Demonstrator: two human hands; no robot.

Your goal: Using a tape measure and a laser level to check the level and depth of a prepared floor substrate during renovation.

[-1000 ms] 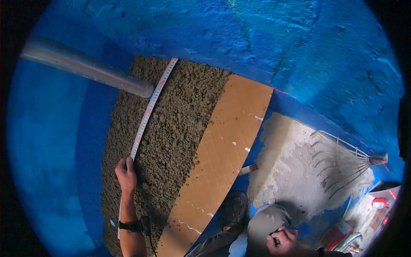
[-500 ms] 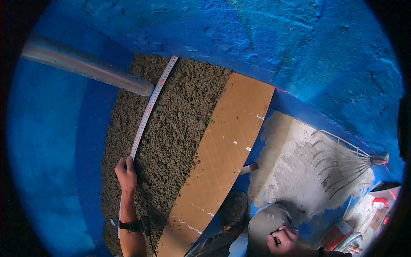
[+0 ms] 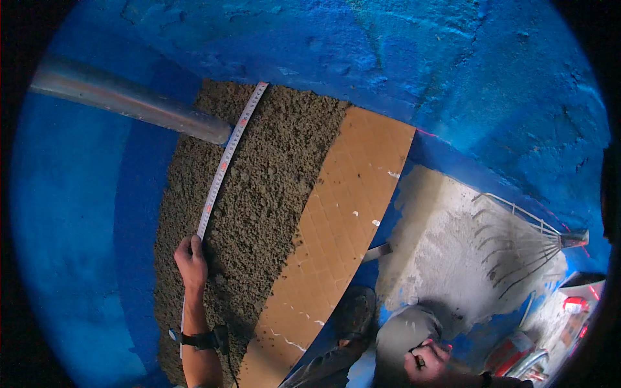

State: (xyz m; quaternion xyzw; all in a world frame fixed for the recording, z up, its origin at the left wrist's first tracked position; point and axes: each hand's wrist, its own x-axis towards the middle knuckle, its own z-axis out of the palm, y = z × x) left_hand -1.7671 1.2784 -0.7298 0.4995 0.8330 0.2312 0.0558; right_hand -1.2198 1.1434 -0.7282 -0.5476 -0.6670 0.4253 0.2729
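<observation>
My left hand [image 3: 191, 262] pinches a white metal tape measure [image 3: 230, 152], which lies across a bed of coarse grey-brown wet mortar [image 3: 278, 155] from its far edge down past my wrist. A brown sheet [image 3: 343, 207] with a grid pattern and white smears borders the mortar on the right. The end of a steel pipe [image 3: 149, 103] reaches in from the upper left beside the tape. My right hand [image 3: 427, 361], low at the lower right by my bent grey knee, is curled around something small and dark that I cannot make out.
Rough blue-painted walls [image 3: 485, 77] surround the work. A wire leaf rake head [image 3: 517, 236] lies on whitish patchy floor [image 3: 427, 226] at the right. A short metal bar [image 3: 377, 253] pokes from beside the brown sheet. Red and grey items [image 3: 574, 305] crowd the right rim. My shoe [image 3: 354, 310] is below.
The view has shifted very slightly, with the mortar's far edge a little higher in the picture. Both hands keep the same grip and almost the same places.
</observation>
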